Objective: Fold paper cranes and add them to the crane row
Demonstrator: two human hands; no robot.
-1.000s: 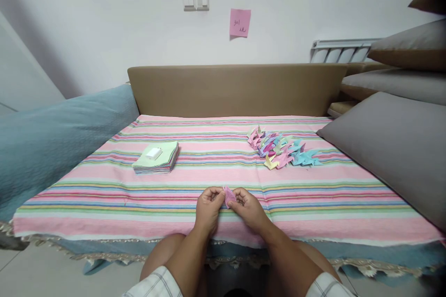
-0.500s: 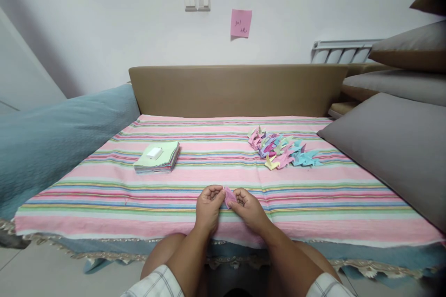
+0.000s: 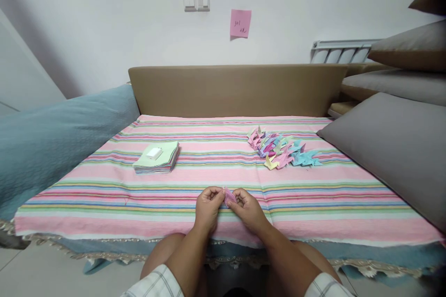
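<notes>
A small piece of folded pink paper (image 3: 229, 196) is held up between my two hands, just above the striped cloth near its front edge. My left hand (image 3: 209, 206) pinches its left tip between thumb and fingers. On the other side, my right hand (image 3: 248, 208) grips the paper's right part, thumb in front and fingers curled behind. The fingers cover portions of the folds. Beyond my right hand lies a cluster of folded paper cranes (image 3: 284, 151) in pink, blue, purple, green and yellow.
Left of my hands sits a stack of coloured paper (image 3: 160, 162) with a small white block (image 3: 154, 153) on top. Grey cushions (image 3: 393, 148) line the right side, a blue-covered armrest (image 3: 69, 134) the left. A brown backrest (image 3: 237, 90) runs along the wall.
The pink paper has shifted very slightly between my fingers. Both hands keep nearly the same place and grip.
</notes>
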